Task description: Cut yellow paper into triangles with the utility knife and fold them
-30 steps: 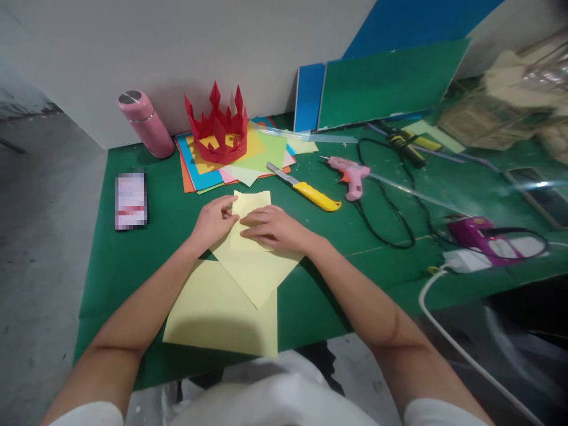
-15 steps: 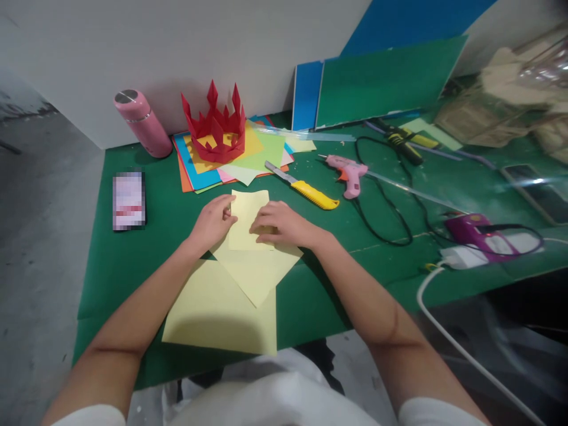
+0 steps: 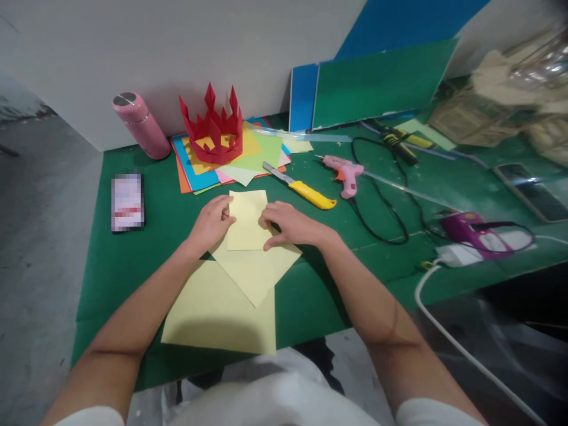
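In the head view, a small folded piece of pale yellow paper [image 3: 245,222] lies in front of me. My left hand [image 3: 210,221] pinches its left edge between thumb and fingers. My right hand [image 3: 293,225] is at its right edge, fingers curled, with the thumb near the lower right corner. Under it is a larger yellow sheet [image 3: 254,279], turned so that one corner points at me. Closer to me another flat yellow sheet [image 3: 213,307] lies partly beneath that one.
A red paper crown [image 3: 216,142] stands on coloured sheets [image 3: 261,148]. Around lie a yellow utility knife [image 3: 313,195], a pink glue gun [image 3: 348,171] with its cord, a phone [image 3: 128,202] and a purple-and-white power strip [image 3: 470,234]. A pink bottle [image 3: 144,130] stands back left.
My right hand has slid from over the folded paper out to its right edge, uncovering more of it. My left hand keeps its place. The view has shifted slightly.
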A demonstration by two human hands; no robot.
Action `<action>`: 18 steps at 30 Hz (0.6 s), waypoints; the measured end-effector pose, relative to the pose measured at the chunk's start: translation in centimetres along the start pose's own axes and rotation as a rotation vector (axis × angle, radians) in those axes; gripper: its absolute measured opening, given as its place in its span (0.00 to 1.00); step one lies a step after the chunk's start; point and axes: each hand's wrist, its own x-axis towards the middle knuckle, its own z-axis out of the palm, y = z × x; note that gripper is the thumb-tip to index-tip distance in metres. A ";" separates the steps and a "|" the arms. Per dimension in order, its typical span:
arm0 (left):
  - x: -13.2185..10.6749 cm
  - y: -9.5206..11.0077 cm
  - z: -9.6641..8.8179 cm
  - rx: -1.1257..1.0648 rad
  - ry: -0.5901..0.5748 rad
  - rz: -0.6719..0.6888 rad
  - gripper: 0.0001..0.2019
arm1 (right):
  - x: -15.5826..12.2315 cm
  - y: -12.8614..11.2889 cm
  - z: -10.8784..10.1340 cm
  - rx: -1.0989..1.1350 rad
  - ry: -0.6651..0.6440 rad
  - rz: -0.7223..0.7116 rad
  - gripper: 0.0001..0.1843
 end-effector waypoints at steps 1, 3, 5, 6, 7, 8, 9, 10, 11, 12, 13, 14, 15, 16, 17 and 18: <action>0.0 0.0 0.0 -0.001 0.000 0.005 0.21 | 0.0 0.1 0.0 0.011 0.021 0.010 0.23; -0.1 0.0 0.1 0.000 0.002 0.009 0.21 | 0.1 0.2 -0.1 0.036 0.050 0.018 0.22; -0.1 0.1 0.1 0.001 0.009 0.006 0.21 | 0.1 0.2 -0.1 0.064 0.054 0.003 0.21; -0.1 0.2 0.1 0.000 0.011 0.004 0.21 | 0.2 0.2 -0.1 0.082 0.058 -0.002 0.19; -0.1 0.2 0.1 0.000 0.010 0.002 0.21 | 0.2 0.3 0.0 0.098 0.074 0.005 0.16; -0.1 0.3 0.1 0.003 0.008 0.003 0.21 | 0.3 0.3 0.1 0.108 0.103 0.022 0.12; -0.2 0.3 0.1 0.007 0.008 0.006 0.22 | 0.4 0.4 0.3 0.111 0.139 0.043 0.10; -0.2 0.3 0.1 0.013 0.008 0.011 0.22 | 0.5 0.5 0.5 0.106 0.177 0.062 0.08; -0.2 0.3 0.1 0.018 0.008 0.016 0.22 | 0.6 0.6 0.6 0.097 0.207 0.075 0.07; -0.2 0.3 0.1 0.021 0.008 0.019 0.22 | 0.6 0.7 0.7 0.089 0.222 0.080 0.05; -0.2 0.3 0.1 0.021 0.009 0.019 0.22 | 0.6 0.7 0.7 0.086 0.219 0.080 0.04; -0.2 0.3 0.1 0.020 0.007 0.018 0.22 | 0.6 0.8 0.5 0.087 0.201 0.080 0.03; -0.2 0.2 0.1 0.018 0.003 0.013 0.22 | 0.5 0.8 0.3 0.088 0.175 0.078 0.04; -0.2 0.2 0.1 0.017 0.000 0.007 0.22 | 0.3 0.8 0.1 0.086 0.145 0.075 0.06; -0.2 0.2 0.0 0.017 -0.005 0.001 0.22 | 0.1 0.7 -0.3 0.079 0.112 0.069 0.10; -0.2 0.2 0.0 0.017 -0.009 -0.004 0.22 | -0.1 0.6 -0.6 0.069 0.088 0.062 0.14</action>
